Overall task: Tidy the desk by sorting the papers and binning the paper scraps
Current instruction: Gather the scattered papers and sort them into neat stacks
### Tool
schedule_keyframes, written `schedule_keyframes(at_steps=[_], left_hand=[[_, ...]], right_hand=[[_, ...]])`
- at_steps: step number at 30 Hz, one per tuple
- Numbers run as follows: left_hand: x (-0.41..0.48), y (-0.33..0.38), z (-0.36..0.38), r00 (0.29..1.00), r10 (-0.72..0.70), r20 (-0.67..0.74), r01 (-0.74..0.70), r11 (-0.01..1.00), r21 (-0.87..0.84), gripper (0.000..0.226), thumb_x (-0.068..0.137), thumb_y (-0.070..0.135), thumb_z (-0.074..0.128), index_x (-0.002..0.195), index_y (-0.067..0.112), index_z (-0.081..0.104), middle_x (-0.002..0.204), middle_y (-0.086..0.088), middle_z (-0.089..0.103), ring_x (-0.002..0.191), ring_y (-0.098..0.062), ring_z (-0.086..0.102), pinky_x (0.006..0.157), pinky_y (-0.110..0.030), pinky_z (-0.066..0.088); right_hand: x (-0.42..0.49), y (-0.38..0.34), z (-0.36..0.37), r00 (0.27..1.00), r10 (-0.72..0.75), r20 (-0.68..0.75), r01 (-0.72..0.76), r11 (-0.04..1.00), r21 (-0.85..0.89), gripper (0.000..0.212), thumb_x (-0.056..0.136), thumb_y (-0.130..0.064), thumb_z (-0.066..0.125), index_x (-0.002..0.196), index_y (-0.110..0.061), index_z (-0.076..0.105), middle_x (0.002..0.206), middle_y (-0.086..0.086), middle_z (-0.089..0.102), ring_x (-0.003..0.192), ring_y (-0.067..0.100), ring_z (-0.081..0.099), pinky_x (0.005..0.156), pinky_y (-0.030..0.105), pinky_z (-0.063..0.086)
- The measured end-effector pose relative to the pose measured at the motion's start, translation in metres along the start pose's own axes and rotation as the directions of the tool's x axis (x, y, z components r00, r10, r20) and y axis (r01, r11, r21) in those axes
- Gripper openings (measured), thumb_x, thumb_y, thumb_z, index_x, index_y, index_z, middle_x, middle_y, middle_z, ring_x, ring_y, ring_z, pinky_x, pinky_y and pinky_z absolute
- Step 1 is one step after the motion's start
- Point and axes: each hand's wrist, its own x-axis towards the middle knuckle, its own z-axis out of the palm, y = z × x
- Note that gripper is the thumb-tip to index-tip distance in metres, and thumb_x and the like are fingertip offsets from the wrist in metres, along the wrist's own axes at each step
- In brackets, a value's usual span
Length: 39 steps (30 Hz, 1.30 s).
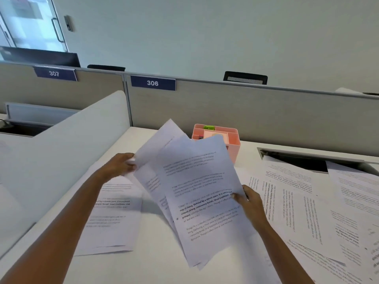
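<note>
At the frame's centre, the left hand [123,165] and right hand [247,199] both pinch fanned printed sheets [196,191] above the white desk [155,253].

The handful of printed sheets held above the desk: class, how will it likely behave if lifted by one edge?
Probably floppy: the sheets bend slightly between the left hand and right hand. Likely to slip apart: they are fanned unevenly. Seemingly light: held only at the edges.
</note>
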Motion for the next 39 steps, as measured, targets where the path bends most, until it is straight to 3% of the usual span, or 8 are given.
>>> schedule_keyframes(at_steps=[11, 16, 21, 24, 28, 32, 35, 39], left_hand=[[-0.017, 0.021, 0.004, 0.946, 0.004, 0.325, -0.026, 0.998, 0.064, 0.032, 0.092, -0.010, 0.041, 0.118, 0.004, 0.055, 0.092, -0.004, 0.062, 0.079, -0.013, 0.061, 0.066, -0.020, 0.051], [-0.014, 0.026, 0.006, 0.942, 0.018, 0.336, -0.012, 1.000, -0.020, 0.026, 0.091, -0.003, 0.051, 0.112, 0.011, 0.059, 0.102, -0.009, 0.065, 0.081, -0.015, 0.063, 0.070, -0.023, 0.052], [-0.008, 0.021, 0.028, 0.998, -0.033, 0.054, 0.054, 0.887, -0.458, 0.031, 0.100, 0.030, 0.036, 0.116, 0.013, 0.056, 0.103, -0.011, 0.060, 0.088, -0.021, 0.057, 0.076, -0.030, 0.048], [-0.013, 0.005, 0.057, 0.978, -0.134, 0.162, 0.208, 0.731, -0.650, 0.045, 0.097, 0.048, 0.027, 0.125, 0.017, 0.045, 0.114, -0.012, 0.059, 0.103, -0.029, 0.057, 0.080, -0.033, 0.048], [-0.031, -0.012, 0.111, 0.916, -0.250, 0.315, 0.381, 0.789, -0.482, 0.042, 0.094, 0.045, 0.042, 0.122, 0.014, 0.046, 0.117, -0.016, 0.061, 0.090, -0.027, 0.062, 0.077, -0.036, 0.050], [-0.039, -0.016, 0.158, 0.975, -0.218, -0.034, 0.214, 0.973, -0.087, 0.048, 0.090, 0.025, 0.060, 0.131, 0.007, 0.045, 0.115, -0.017, 0.058, 0.098, -0.029, 0.057, 0.086, -0.038, 0.048], [-0.049, -0.015, 0.180, 0.974, 0.052, -0.222, 0.040, 0.920, 0.389, 0.055, 0.090, 0.033, 0.057, 0.138, 0.012, 0.041, 0.136, -0.016, 0.046, 0.127, -0.030, 0.043, 0.103, -0.040, 0.036], [-0.052, -0.022, 0.204, 0.998, 0.050, 0.044, -0.066, 0.820, 0.568, 0.068, 0.093, 0.053, 0.039, 0.149, 0.019, 0.018, 0.158, -0.008, 0.013, 0.146, -0.022, 0.010, 0.117, -0.039, 0.012]], right_hand=[[0.001, -0.014, 0.019, 0.996, -0.019, -0.092, 0.017, 0.999, -0.031, 0.040, 0.087, -0.017, 0.062, 0.122, 0.000, 0.053, 0.130, 0.009, 0.050, 0.111, 0.027, 0.052, 0.086, 0.030, 0.042], [-0.005, -0.014, 0.006, 1.000, -0.008, -0.013, 0.007, 0.997, -0.080, 0.023, 0.088, -0.018, 0.061, 0.104, -0.002, 0.059, 0.095, 0.008, 0.063, 0.084, 0.023, 0.059, 0.061, 0.022, 0.042], [-0.009, -0.009, -0.004, 0.994, 0.033, -0.105, -0.030, 0.999, 0.026, 0.014, 0.086, -0.015, 0.063, 0.097, -0.007, 0.063, 0.091, 0.006, 0.066, 0.083, 0.023, 0.061, 0.069, 0.027, 0.045], [-0.012, -0.001, -0.005, 0.977, 0.120, -0.174, -0.097, 0.986, 0.139, 0.019, 0.086, -0.014, 0.062, 0.104, -0.007, 0.064, 0.097, 0.006, 0.066, 0.089, 0.023, 0.061, 0.080, 0.028, 0.045], [-0.018, 0.012, 0.000, 0.945, 0.255, -0.207, -0.221, 0.960, 0.171, 0.019, 0.086, -0.012, 0.062, 0.103, -0.004, 0.064, 0.094, 0.008, 0.066, 0.085, 0.023, 0.061, 0.076, 0.027, 0.046], [-0.030, 0.021, 0.010, 0.934, 0.307, -0.182, -0.303, 0.952, 0.052, 0.020, 0.086, -0.013, 0.062, 0.103, -0.003, 0.062, 0.092, 0.006, 0.063, 0.086, 0.025, 0.060, 0.074, 0.027, 0.045], [-0.040, 0.025, 0.022, 0.940, 0.301, -0.158, -0.309, 0.951, -0.026, 0.017, 0.085, -0.012, 0.061, 0.100, -0.003, 0.059, 0.101, 0.010, 0.064, 0.095, 0.026, 0.060, 0.076, 0.026, 0.043], [-0.047, 0.023, 0.038, 0.956, 0.263, -0.132, -0.279, 0.953, -0.118, 0.022, 0.086, -0.011, 0.061, 0.104, 0.000, 0.056, 0.115, 0.014, 0.063, 0.107, 0.028, 0.058, 0.086, 0.028, 0.044]])
